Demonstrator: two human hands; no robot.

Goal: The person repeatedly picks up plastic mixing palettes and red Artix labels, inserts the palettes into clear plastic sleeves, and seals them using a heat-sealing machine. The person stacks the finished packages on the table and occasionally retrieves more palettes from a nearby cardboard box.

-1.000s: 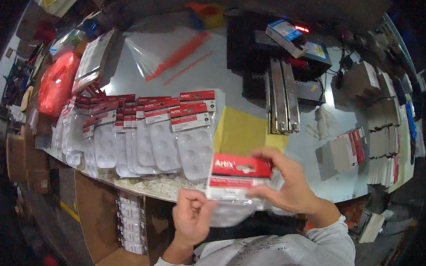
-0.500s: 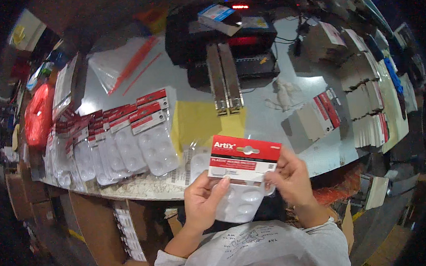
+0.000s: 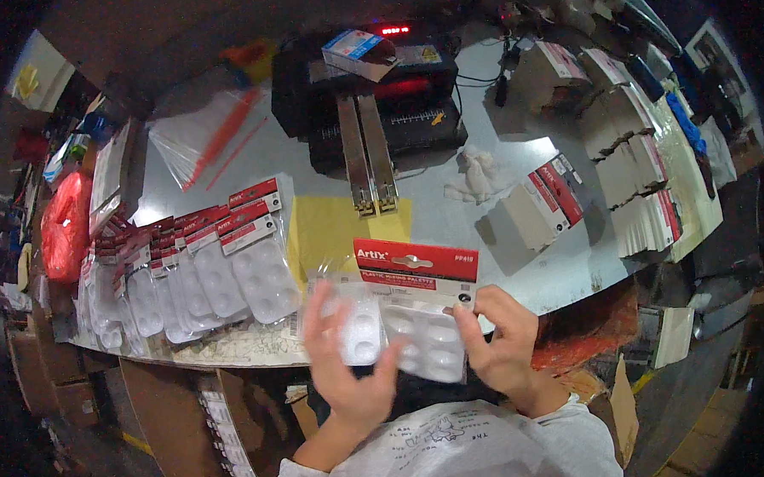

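Note:
A white plastic mixing palette [image 3: 431, 343] in a clear bag with a red, black and white header card [image 3: 417, 267] is held over the front edge of the table. My right hand [image 3: 504, 340] pinches it at the right side, thumb on the lower part of the card. Slightly blurred, my left hand [image 3: 349, 368] is open with its fingers spread, left of the package. Behind that hand, another white palette [image 3: 362, 331] in clear plastic lies at the table edge, partly covered by fingers and the held package.
Carded palette packs [image 3: 260, 274] overlap in a row at the left. A black sealing machine [image 3: 367, 94] with two metal rails stands at the back, a yellow sheet [image 3: 326, 228] before it. Stacked header cards [image 3: 639, 176] fill the right side, with a crumpled white cloth [image 3: 475, 179] nearby.
My left hand has let go of the package and moved left, fingers spreading. The right hand still holds the package, now more upright. The whole view has shifted a little.

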